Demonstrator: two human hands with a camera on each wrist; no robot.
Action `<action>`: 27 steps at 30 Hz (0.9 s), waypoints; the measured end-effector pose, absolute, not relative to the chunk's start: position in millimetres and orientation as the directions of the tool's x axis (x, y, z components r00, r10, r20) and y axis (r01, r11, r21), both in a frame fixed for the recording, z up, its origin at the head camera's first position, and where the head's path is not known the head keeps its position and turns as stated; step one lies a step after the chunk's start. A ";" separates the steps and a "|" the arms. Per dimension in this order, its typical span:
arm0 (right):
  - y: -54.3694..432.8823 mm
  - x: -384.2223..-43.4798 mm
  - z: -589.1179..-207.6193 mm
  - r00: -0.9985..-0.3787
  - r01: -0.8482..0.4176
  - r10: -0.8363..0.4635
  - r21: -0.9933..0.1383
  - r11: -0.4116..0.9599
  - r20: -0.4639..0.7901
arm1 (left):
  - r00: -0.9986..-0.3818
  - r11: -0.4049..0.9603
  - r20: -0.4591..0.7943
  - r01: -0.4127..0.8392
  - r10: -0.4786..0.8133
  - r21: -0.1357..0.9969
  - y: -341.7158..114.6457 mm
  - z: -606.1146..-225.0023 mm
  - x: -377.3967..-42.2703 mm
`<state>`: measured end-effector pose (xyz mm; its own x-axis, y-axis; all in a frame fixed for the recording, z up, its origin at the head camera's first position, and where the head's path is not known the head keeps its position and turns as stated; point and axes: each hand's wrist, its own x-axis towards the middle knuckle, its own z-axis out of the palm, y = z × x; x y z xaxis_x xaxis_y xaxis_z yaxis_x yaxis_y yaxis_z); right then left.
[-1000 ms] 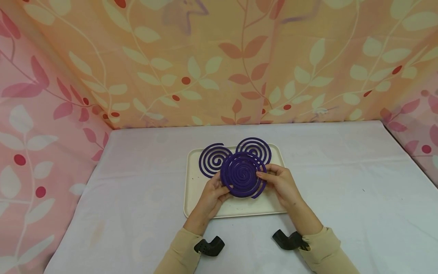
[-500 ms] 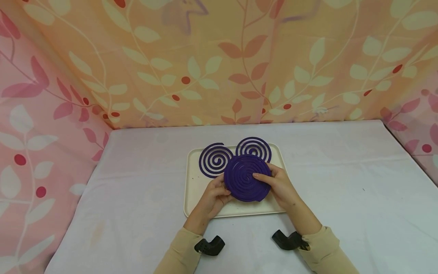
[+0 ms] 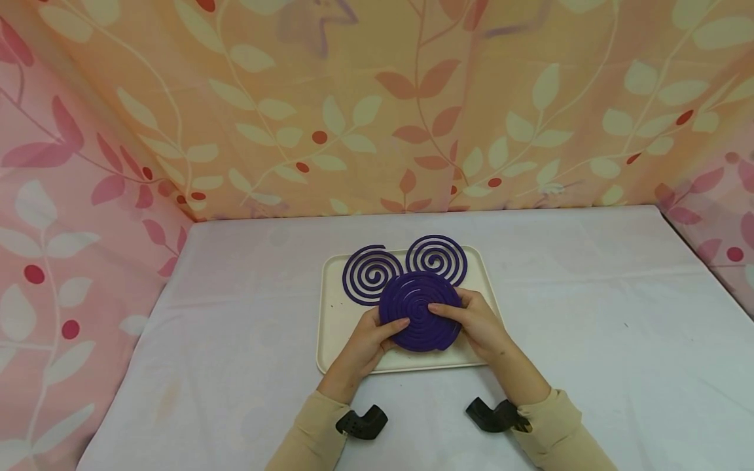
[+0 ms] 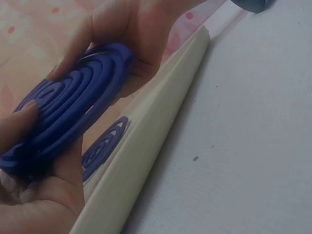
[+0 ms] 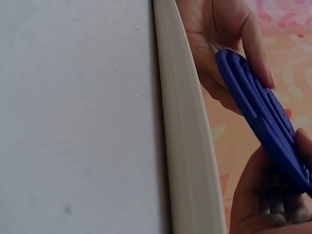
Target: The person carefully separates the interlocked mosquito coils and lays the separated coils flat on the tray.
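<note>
A dense purple mosquito coil [image 3: 415,294], its rings closely packed and looking thicker than a single spiral, is held above the tray. My left hand [image 3: 363,340] grips its left rim, the thumb lying over the upper face. On the opposite rim my right hand [image 3: 484,327] pinches it, thumb near the centre and fingers underneath. In the left wrist view the held coil [image 4: 80,92] tilts between both hands. Two looser spiral coils lie at the tray's back: a left coil [image 3: 374,277] and a right coil [image 3: 434,260], both partly overlapped by the held one.
The cream tray [image 3: 334,340] has a raised rim and rests on a white-covered table [image 3: 235,327]. Dark specks dot the tray. A black curved piece sits at each wrist, the left piece [image 3: 362,423] and the right piece [image 3: 493,415]. Floral curtains [image 3: 365,98] surround the table.
Gaps seen around the held coil's rings a second ago have closed, as its layers came together. It has shifted slightly nearer me, and my left thumb has moved onto its face.
</note>
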<state>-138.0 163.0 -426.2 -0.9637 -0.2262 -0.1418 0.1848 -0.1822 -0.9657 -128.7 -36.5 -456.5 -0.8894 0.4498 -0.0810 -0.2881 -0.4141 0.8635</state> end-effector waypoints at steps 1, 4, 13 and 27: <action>163.0 -137.9 -426.6 -0.957 0.197 -0.247 -0.964 -0.181 -0.149 | -0.890 -0.418 -0.078 -0.286 0.449 0.862 -36.7 -456.9 -128.7; 163.7 -137.9 -428.0 -0.938 0.218 -0.310 -0.960 -0.175 -0.157 | -0.890 -0.427 -0.080 -0.292 0.448 0.856 -36.9 -456.8 -128.5; 167.0 -138.1 -432.5 -0.897 0.258 -0.419 -0.936 -0.240 -0.140 | -0.869 -0.420 -0.080 -0.314 0.488 0.852 -37.8 -453.3 -126.7; 171.9 -138.5 -436.9 -0.817 0.342 -0.569 -0.873 -0.348 -0.093 | -0.829 -0.431 -0.069 -0.358 0.555 0.828 -39.4 -456.5 -128.8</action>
<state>-138.5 171.9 -436.9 -0.8168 -0.5693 -0.0933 0.3421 -0.3478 -0.8729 -128.8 -39.4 -456.5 -0.8288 0.5552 -0.0690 -0.3577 -0.4309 0.8285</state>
